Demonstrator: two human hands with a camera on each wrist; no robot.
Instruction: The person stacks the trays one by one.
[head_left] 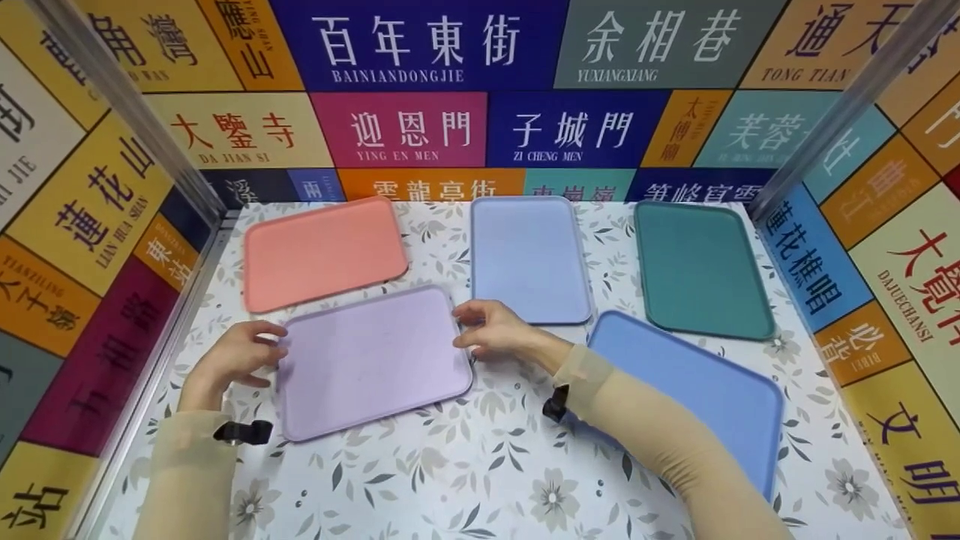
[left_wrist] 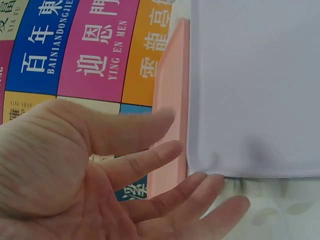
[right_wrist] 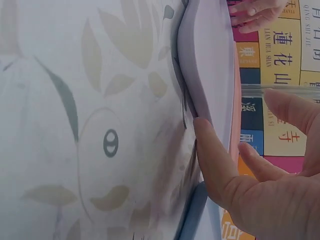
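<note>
A pale purple tray [head_left: 375,364] lies slightly turned on the table, between the two hands. By its left edge, my left hand [head_left: 236,356] has its fingers spread and loosely bent. In the left wrist view those fingers [left_wrist: 165,205] are beside the tray's corner, with nothing gripped. At the opposite edge is my right hand [head_left: 499,330], its thumb and fingers apart. The right wrist view has one finger [right_wrist: 212,150] against or very near the purple rim [right_wrist: 192,75]; contact is hard to tell. My right forearm passes over a blue tray [head_left: 705,397], hiding part of it.
Behind the purple tray lies a coral tray [head_left: 326,255]. A light blue tray [head_left: 529,259] and a green tray [head_left: 701,270] lie at the back, middle and right. Printed sign panels [head_left: 397,127] wall the flower-patterned table [head_left: 420,487] at the back and sides.
</note>
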